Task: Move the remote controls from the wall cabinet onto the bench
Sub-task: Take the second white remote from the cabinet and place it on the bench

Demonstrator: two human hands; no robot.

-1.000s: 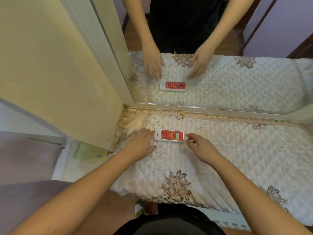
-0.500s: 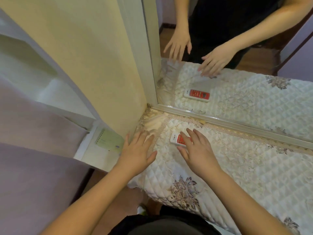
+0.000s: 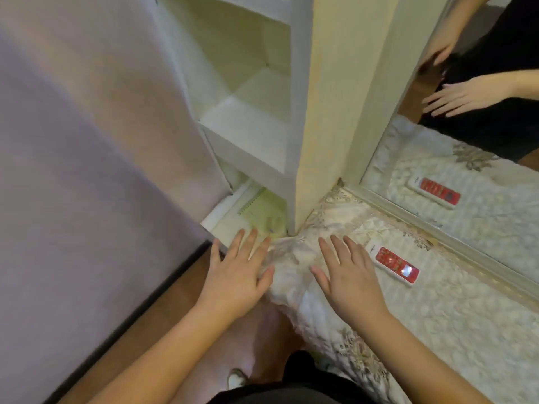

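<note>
Both my left hand [image 3: 233, 282] and right hand [image 3: 350, 282] spread, empty; risk: right sleeveless forearm sweeping remote [image 3: 394, 265] off bench [image 3: 466, 330]

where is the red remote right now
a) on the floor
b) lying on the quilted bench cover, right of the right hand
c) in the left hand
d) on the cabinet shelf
b: the red remote lies flat on the quilted bench cover, just right of the right hand; neither that hand nor the left hand holds anything.
</note>
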